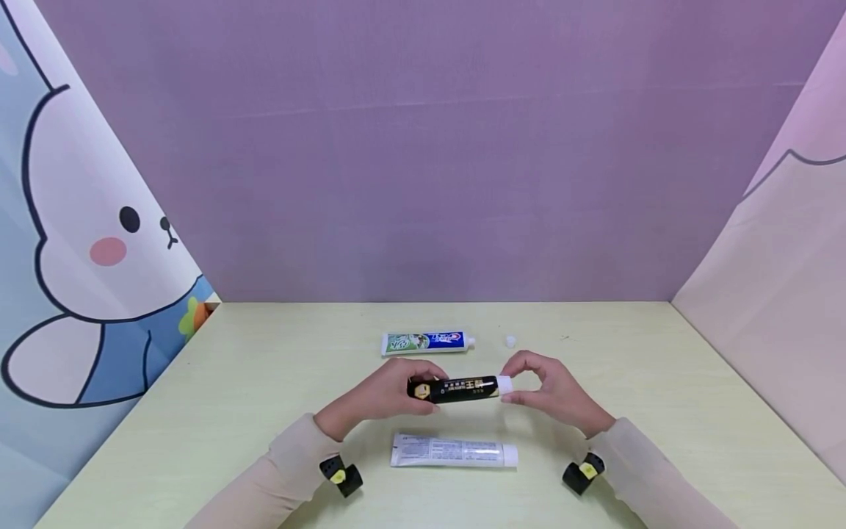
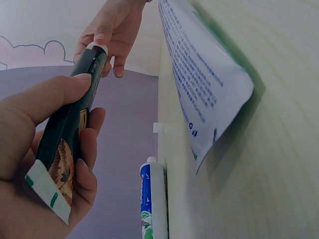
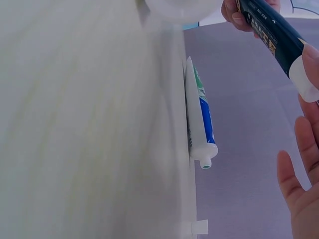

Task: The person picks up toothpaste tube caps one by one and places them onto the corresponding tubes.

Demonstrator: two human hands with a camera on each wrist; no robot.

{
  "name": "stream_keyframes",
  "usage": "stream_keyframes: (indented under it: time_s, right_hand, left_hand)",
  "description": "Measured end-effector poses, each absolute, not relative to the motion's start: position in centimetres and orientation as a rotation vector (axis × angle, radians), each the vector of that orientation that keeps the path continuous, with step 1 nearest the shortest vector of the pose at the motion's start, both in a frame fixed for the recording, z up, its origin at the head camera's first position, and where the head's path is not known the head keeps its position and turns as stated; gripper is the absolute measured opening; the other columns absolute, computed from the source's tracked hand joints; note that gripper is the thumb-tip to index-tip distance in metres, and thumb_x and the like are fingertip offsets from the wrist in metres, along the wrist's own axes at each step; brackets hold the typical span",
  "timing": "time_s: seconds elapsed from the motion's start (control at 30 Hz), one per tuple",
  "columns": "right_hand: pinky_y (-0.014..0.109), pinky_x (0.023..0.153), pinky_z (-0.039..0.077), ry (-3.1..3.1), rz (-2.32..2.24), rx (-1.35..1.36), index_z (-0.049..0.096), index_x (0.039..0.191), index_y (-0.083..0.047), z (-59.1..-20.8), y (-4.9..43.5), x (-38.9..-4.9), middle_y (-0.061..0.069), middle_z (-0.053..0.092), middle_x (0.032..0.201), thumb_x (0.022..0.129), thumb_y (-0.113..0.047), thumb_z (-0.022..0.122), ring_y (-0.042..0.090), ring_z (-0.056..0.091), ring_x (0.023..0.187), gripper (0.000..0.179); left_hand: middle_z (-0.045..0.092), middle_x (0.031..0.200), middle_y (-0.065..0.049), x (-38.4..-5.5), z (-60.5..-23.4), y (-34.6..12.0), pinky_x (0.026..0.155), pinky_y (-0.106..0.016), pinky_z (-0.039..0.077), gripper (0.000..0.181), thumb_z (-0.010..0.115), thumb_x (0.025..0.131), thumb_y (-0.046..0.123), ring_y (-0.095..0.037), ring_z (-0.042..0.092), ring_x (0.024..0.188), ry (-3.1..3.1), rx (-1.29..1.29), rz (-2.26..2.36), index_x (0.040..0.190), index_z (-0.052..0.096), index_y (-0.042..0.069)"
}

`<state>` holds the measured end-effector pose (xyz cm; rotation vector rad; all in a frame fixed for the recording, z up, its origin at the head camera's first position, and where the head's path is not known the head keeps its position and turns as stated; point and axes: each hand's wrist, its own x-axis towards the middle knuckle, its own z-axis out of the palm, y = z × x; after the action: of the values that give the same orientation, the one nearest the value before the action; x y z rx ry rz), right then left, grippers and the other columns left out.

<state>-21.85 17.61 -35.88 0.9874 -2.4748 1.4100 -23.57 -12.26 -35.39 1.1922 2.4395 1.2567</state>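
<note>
A black toothpaste tube (image 1: 465, 389) with gold lettering is held above the table, lying roughly level. My left hand (image 1: 399, 387) grips its body near the flat end, the thumb along one side and fingers curled round the other. At the opposite end, my right hand (image 1: 551, 387) pinches the white cap (image 1: 505, 385) between thumb and fingers. In the right wrist view the cap (image 3: 304, 79) sits on the tube's end. Below the hands lies a white toothpaste tube (image 1: 454, 451) with printed text, its cap pointing right.
Beyond the hands, a blue and green toothpaste tube (image 1: 426, 342) lies with its nozzle bare. A small white cap (image 1: 510, 341) stands to its right. The pale table (image 1: 264, 367) ends at a purple backdrop (image 1: 423, 147), with printed cloths at both sides.
</note>
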Motion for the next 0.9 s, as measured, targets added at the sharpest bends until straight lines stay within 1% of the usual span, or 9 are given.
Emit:
stream_keyframes:
  time_s: [0.1, 0.37, 0.73, 0.9]
  right_hand:
    - [0.04, 0.089, 0.042, -2.489, 1.43, 0.965, 0.064, 0.092, -0.016, -35.76, 17.58, -21.78, -0.002, 0.065, 0.092, 0.074, -0.013, 0.079, 0.013, 0.059, 0.089, 0.024]
    - [0.042, 0.088, 0.042, -2.519, 1.401, 0.918, 0.065, 0.089, -0.017, -35.68, 17.53, -21.65, -0.005, 0.065, 0.089, 0.073, -0.014, 0.081, 0.013, 0.058, 0.087, 0.023]
    - [0.045, 0.086, 0.04, -2.573, 1.351, 0.863, 0.065, 0.088, -0.019, -35.86, 17.6, -21.8, -0.007, 0.064, 0.087, 0.073, -0.018, 0.081, 0.022, 0.058, 0.087, 0.021]
    - [0.048, 0.085, 0.041, -2.586, 1.384, 0.847, 0.065, 0.089, -0.017, -36.12, 17.63, -22.0, -0.006, 0.065, 0.089, 0.075, -0.02, 0.079, 0.016, 0.058, 0.086, 0.02]
  left_hand:
    - [0.069, 0.098, 0.0, -23.57, -35.35, -12.28, 0.077, -0.023, 0.048, 0.039, 0.077, 0.076, 0.009, -0.007, 0.059, 0.085, 2.438, 1.192, 1.252, 0.114, 0.064, 0.011]
    - [0.069, 0.1, -0.002, -23.51, -35.35, -12.25, 0.078, -0.024, 0.048, 0.04, 0.078, 0.075, 0.007, -0.009, 0.06, 0.088, 2.44, 1.168, 1.252, 0.113, 0.065, 0.01]
    - [0.07, 0.099, -0.003, -23.4, -35.49, -12.03, 0.078, -0.023, 0.048, 0.039, 0.078, 0.074, 0.007, -0.007, 0.061, 0.086, 2.451, 1.17, 1.272, 0.111, 0.065, 0.008]
    - [0.07, 0.096, -0.002, -23.47, -35.69, -11.97, 0.076, -0.023, 0.048, 0.038, 0.078, 0.075, 0.008, -0.006, 0.06, 0.083, 2.459, 1.171, 1.261, 0.111, 0.065, 0.008]
